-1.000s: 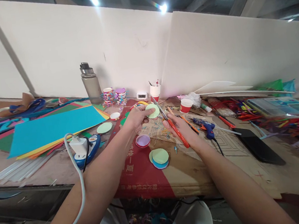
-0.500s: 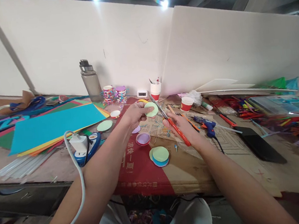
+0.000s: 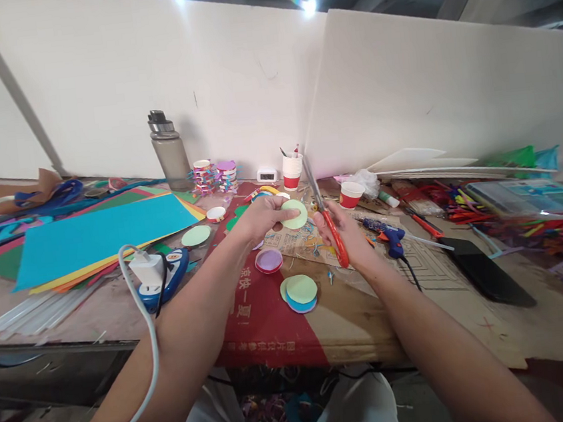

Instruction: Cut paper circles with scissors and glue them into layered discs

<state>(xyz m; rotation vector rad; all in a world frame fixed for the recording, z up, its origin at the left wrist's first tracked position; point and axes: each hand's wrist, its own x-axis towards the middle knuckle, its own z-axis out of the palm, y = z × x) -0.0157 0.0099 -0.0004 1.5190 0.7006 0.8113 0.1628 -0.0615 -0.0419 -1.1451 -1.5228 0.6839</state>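
The left hand covered the near edge of the green paper disc. The right hand hid much of the scissors' red handles. The white cable ran off the bottom edge. At center frame, the small clock's display was too tiny to read.

arms: two forearms, bare to the lower frame edge — no sleeves showing
left hand: no glove, ring or watch visible
right hand: likewise bare
lap: white garment — visible between the arms
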